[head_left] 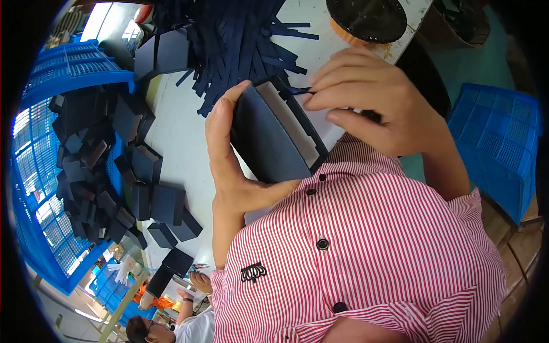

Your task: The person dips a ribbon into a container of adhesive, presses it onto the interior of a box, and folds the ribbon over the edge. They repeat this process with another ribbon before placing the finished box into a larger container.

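Over the desk [186, 134], the dark blue box [266, 140] is held tilted, clasped between thumb and fingers of the left hand [230, 177], seemingly so its pale opening is presented to the right hand [389, 100], by whose fingertips a dark strip [298, 91] appears pinched

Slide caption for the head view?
Left hand grips a dark box; right hand touches a dark strip at its edge.

held box [267, 136]: 1 | tub [367, 22]: 1 | strips [235, 43]: dozens | crates [494, 143]: 2+
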{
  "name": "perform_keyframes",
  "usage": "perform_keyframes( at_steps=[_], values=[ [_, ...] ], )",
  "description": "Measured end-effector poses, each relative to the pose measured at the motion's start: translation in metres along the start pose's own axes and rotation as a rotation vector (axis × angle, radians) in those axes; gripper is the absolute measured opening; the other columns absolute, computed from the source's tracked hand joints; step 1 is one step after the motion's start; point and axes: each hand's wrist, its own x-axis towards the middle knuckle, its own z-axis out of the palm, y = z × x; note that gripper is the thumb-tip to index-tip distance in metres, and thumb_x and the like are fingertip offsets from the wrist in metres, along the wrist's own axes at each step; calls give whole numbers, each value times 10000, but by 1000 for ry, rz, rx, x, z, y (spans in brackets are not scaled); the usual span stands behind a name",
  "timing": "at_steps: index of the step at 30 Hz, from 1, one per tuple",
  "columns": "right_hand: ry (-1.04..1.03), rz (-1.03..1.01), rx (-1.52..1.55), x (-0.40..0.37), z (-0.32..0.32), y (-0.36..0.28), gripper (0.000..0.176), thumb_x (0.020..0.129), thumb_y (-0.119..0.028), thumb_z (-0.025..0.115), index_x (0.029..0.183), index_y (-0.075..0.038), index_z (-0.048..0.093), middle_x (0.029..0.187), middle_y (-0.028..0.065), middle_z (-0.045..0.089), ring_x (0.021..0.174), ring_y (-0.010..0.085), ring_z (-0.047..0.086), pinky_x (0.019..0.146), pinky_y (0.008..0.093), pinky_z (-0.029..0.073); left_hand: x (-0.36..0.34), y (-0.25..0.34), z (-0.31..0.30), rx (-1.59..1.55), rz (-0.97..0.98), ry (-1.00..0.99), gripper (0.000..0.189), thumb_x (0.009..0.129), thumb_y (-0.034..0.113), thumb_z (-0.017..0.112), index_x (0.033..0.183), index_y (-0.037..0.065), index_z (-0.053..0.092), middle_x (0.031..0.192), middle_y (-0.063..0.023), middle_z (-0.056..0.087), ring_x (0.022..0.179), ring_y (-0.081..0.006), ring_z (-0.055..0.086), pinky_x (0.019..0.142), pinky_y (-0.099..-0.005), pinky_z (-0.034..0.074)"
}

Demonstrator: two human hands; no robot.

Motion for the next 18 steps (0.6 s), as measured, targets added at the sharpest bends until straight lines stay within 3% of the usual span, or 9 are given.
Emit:
perform_keyframes(
  at_steps=[5,6,9,12,16,18],
  values=[
    [-38,179,607,-18,-42,-6,195,849,-121,600,919,12,724,839,158,708,842,268,663,756,389,520,-4,-7,-3,78,-28,20,1310,472,317,910,1526,99,162,1395,-214,457,1269,-341,484,1039,-418,375],
    [-54,99,688,-22,-48,-1,224,870,-93,568,933,72,704,876,186,710,830,256,682,771,369,533,-6,-9,-3,81,-36,20,1305,475,312,909,1525,96,164,1397,-210,457,1270,-341,483,1040,-418,371],
    [14,80,874,-33,-60,-2,294,897,-139,515,916,90,698,888,226,702,818,288,684,769,378,540,-7,-9,0,101,-62,7,1285,488,296,903,1522,88,169,1403,-200,453,1272,-344,478,1045,-424,364],
    [-11,43,910,-45,-75,1,311,909,-137,493,1024,108,646,899,260,694,830,313,692,792,400,551,-8,-10,3,108,-76,1,1263,500,285,896,1519,85,177,1408,-197,447,1280,-341,470,1055,-433,356],
    [201,201,907,-60,-69,-11,264,918,-104,518,1060,94,617,918,255,692,826,314,699,795,406,561,-7,-8,7,111,-122,-9,1248,499,275,889,1516,91,189,1407,-196,446,1292,-334,457,1068,-433,351],
    [276,203,845,-59,-60,-11,226,929,-86,522,1036,89,617,931,246,691,825,305,704,795,403,565,-6,-7,11,91,-118,2,1194,507,243,882,1500,74,241,1405,-180,455,1275,-325,476,1031,-415,404]
  ],
)
